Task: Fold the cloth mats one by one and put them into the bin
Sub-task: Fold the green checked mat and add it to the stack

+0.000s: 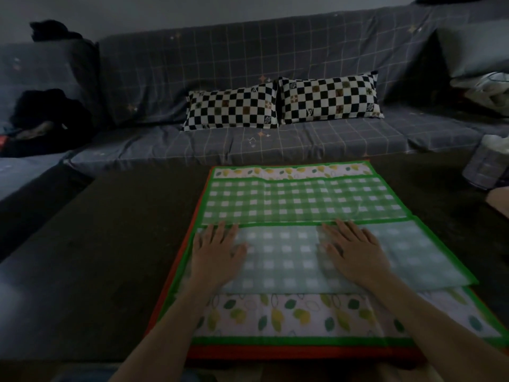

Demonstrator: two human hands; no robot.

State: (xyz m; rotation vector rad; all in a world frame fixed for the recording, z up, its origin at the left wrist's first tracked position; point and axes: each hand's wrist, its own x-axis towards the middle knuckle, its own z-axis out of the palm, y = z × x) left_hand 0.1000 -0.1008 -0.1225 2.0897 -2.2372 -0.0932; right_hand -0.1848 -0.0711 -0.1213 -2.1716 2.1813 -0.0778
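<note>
Left hand (217, 255) and right hand (355, 252) — both open, palms flat | pressing folded green-checked cloth mat (303, 199) | atop leaf-print mat (303, 315) — dark surface (110, 257)

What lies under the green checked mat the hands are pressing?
Under the green checked mat lies a leaf-print mat, with an orange-edged mat below. Their middles are covered; any further mats cannot be seen.

grey grid sofa (248, 59) | two checkered pillows (231, 110) (330, 97) on seat | dark table (96, 257)
</note>
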